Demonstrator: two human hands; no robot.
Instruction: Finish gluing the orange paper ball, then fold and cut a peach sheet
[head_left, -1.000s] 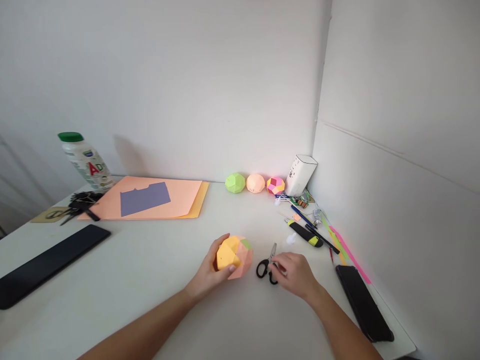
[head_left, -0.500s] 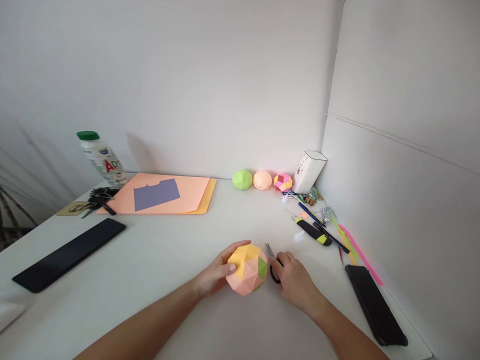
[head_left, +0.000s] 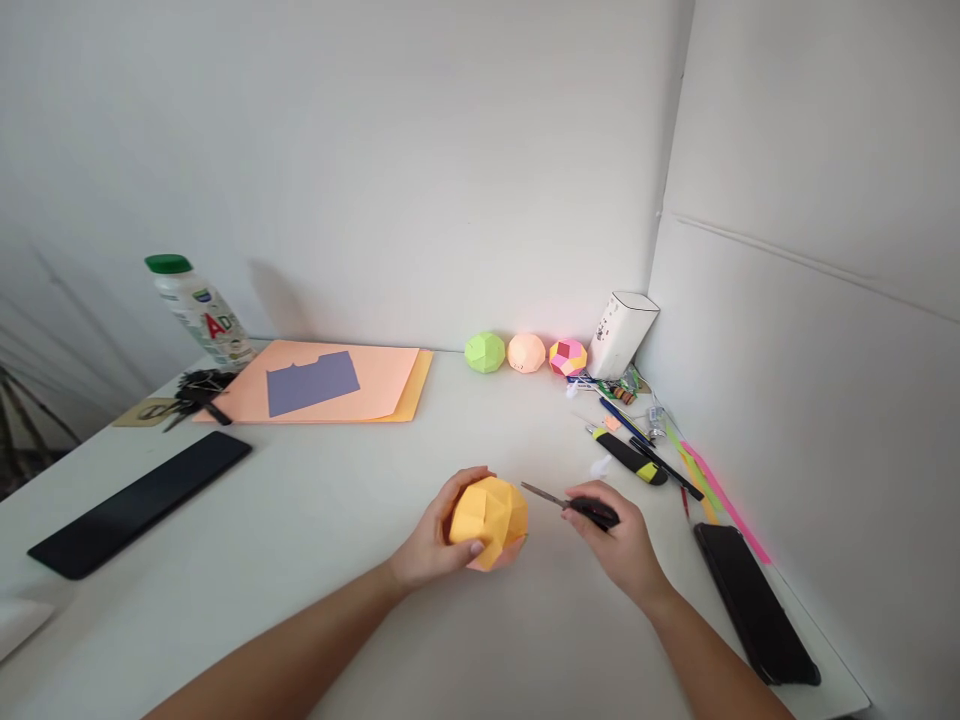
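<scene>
My left hand (head_left: 435,540) is wrapped round a faceted paper ball (head_left: 491,515), with the thumb on its near side and the fingers behind it. Yellow facets face me, and some pink ones show along the bottom. To the right, my right hand (head_left: 615,540) grips a pair of scissors (head_left: 596,512) by the black handles. The blades point left at the ball, a small gap from its surface, and look closed together.
Three paper balls, green (head_left: 484,353), peach (head_left: 526,353) and multicoloured (head_left: 568,357), stand by the wall beside a white box (head_left: 622,335). A cutter knife (head_left: 628,457), pens and a phone (head_left: 754,605) lie right. Paper sheets (head_left: 382,385), a bottle (head_left: 202,310) and a black slab (head_left: 142,505) are left.
My right hand has lifted the scissors and swung them so the blades point left. The ball has been turned in my left hand, bringing more yellow facets into view.
</scene>
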